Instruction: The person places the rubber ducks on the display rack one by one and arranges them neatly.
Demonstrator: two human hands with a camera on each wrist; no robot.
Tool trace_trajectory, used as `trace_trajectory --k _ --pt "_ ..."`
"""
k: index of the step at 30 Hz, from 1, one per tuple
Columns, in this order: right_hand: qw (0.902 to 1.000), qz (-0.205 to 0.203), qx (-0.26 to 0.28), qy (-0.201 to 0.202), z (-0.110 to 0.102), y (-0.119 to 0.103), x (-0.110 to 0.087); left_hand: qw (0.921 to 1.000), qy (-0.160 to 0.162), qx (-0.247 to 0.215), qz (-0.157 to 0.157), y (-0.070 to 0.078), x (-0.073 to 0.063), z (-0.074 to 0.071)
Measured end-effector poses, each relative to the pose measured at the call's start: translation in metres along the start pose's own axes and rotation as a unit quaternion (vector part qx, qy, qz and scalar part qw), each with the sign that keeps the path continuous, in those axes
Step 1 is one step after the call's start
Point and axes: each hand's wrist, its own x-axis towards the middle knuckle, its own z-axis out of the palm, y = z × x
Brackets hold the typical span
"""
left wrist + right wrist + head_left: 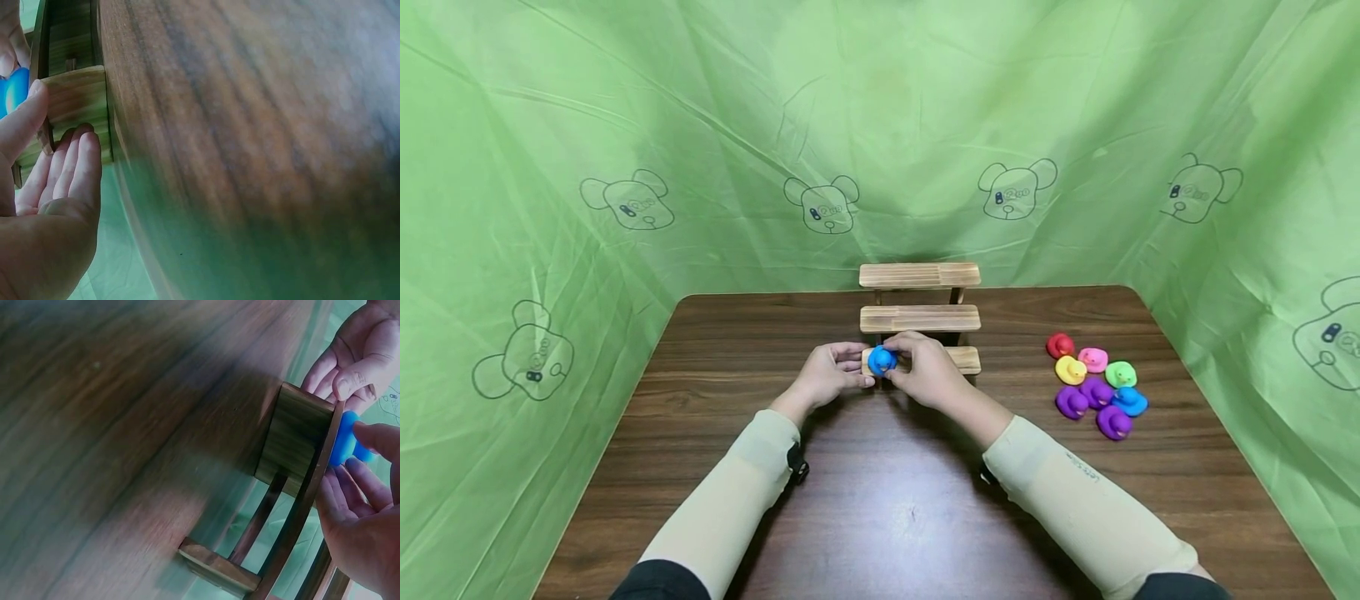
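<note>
A blue rubber duck (882, 360) sits at the left end of the lowest step (966, 360) of a three-tier wooden stand. From its right side my right hand (928, 371) pinches the duck; in the right wrist view the thumb and a fingertip meet the blue body (344, 439). My left hand (823, 377) is by the step's left end, fingers fairly straight and thumb apart from them. The left wrist view shows those fingers (86, 159) beside the stand's wooden end panel (78, 97), with the thumb near the front edge.
The middle step (921, 318) and top step (920, 275) rise behind. On the right of the brown table (730, 333) lies a group of rubber ducks, among them a red duck (1060, 345), a yellow duck (1071, 370) and a green duck (1121, 374). Green cloth surrounds the table.
</note>
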Motion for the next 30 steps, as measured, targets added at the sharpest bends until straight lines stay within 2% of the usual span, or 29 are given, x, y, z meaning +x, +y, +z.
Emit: trace_trajectory --k 13,18,26,28,30 --pt "0.9984 0.043 0.027 0.024 -0.018 0.014 -0.015 0.9999 0.006 0.014 0.0 -0.001 -0.002 -0.003" --pt "0.9974 0.033 0.029 0.057 -0.035 0.022 -0.025 0.9999 0.001 0.01 0.003 -0.001 -0.001 -0.001" --pt "0.9897 0.035 0.076 0.116 -0.071 0.038 -0.042 1.0 -0.001 0.005 0.004 -0.002 0.0 -0.002" --pt "0.9847 0.039 0.099 0.138 -0.084 0.036 -0.049 1.0 -0.004 0.007 0.003 0.005 -0.003 -0.001" --pt "0.9796 0.047 0.115 0.158 -0.094 0.045 -0.053 0.9999 -0.007 0.007 0.003 0.012 -0.007 0.001"
